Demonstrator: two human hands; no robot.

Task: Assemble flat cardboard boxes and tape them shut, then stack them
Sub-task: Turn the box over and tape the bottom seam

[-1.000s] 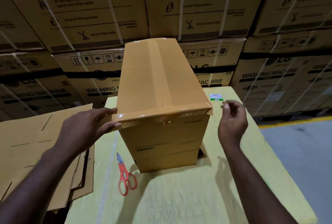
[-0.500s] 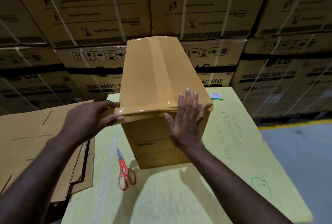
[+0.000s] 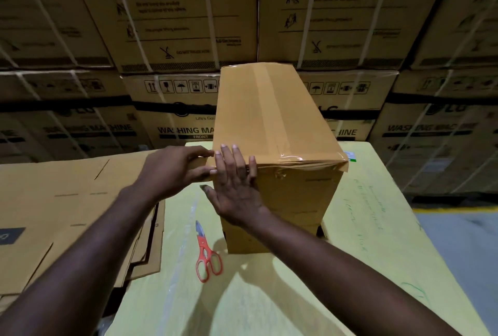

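Observation:
A tall brown cardboard box stands on the yellow-green table, its top seam covered by brown tape. A strip of tape runs along its near top edge and sticks out at the left. My left hand holds that loose tape end at the box's near left corner. My right hand lies flat with straight fingers on the box's near face, pressing the tape at the left corner. A pile of flat cardboard sheets lies to the left of the table.
Red-handled scissors lie on the table in front of the box. Large strapped washing-machine cartons form a wall behind. A white and green label lies on the table at the right. Grey floor with a yellow line is at right.
My right hand came from the right of the box onto its near top edge, then slid left along the tape to the left corner. My left hand stayed at the corner.

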